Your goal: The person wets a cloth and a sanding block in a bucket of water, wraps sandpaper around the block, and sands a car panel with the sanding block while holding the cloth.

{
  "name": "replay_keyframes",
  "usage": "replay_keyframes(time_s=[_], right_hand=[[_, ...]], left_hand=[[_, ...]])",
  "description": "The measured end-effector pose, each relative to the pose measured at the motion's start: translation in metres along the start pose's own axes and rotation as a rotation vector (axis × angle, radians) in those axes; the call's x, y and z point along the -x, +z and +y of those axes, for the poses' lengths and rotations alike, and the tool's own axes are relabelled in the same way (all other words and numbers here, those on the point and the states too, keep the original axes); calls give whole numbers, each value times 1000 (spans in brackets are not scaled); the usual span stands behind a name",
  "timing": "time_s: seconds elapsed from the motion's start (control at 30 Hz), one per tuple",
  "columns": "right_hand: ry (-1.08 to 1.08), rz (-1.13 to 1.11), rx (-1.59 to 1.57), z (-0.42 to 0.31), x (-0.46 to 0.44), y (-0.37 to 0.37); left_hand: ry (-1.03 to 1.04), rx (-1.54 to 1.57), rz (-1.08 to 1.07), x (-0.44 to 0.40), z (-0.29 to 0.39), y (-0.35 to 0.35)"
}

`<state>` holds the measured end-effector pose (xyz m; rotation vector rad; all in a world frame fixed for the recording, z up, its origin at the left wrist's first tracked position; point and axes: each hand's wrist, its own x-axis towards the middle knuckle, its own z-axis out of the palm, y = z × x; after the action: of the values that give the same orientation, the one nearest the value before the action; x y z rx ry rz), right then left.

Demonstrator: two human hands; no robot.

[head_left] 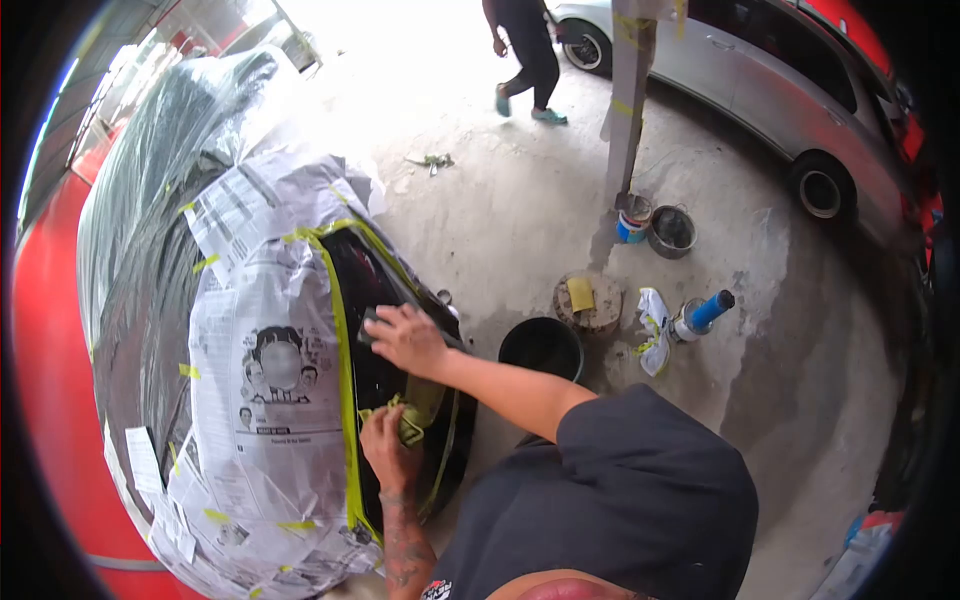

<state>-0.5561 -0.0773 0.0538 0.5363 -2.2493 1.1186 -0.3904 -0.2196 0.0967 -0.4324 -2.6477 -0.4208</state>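
Observation:
A black car panel (372, 290), edged with yellow-green tape (344, 390), shows between sheets of printed paper (225, 330). My right hand (408, 342) reaches across it from the right, its fingers on a small dark block (367, 327) pressed to the panel. Lower down, my left hand (388, 448), at the end of a tattooed forearm, is closed round a crumpled yellow-green cloth (410, 425) beside the tape.
Right of the car stand a black bucket (541, 350), a round stool (598, 322) bearing a yellow piece, a can with a blue roll (712, 310) and a post (625, 110). Farther off, a person (528, 55) walks near a silver car (745, 85).

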Motion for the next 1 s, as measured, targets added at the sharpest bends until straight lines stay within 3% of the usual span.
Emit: replay_keyframes(time_s=[0.17,0.3,0.37,0.47,0.57,0.63,0.77,0.83,1.0], right_hand=[[179,-8,22,-11,-3,9],[-206,-164,-46,-56,66,-3],[-294,-184,-65,-56,76,-3],[-157,-17,17,-34,40,1],[258,32,-39,14,-1,22],[328,-3,-54,18,0,25],[44,-47,-57,-25,60,0],[49,-56,-71,-14,61,2],[538,38,-226,48,-7,40]], left_hand=[[-3,119,153,-57,2,-34],[-32,141,227,-107,3,-49],[-38,133,195,-126,3,-50],[-36,90,184,-133,1,-46],[-1,30,236,-123,0,-40],[73,-30,280,-115,-4,-33],[72,-140,235,-90,-2,-23],[65,-168,160,-71,-6,-17],[77,-291,-2,-23,-13,-1]])
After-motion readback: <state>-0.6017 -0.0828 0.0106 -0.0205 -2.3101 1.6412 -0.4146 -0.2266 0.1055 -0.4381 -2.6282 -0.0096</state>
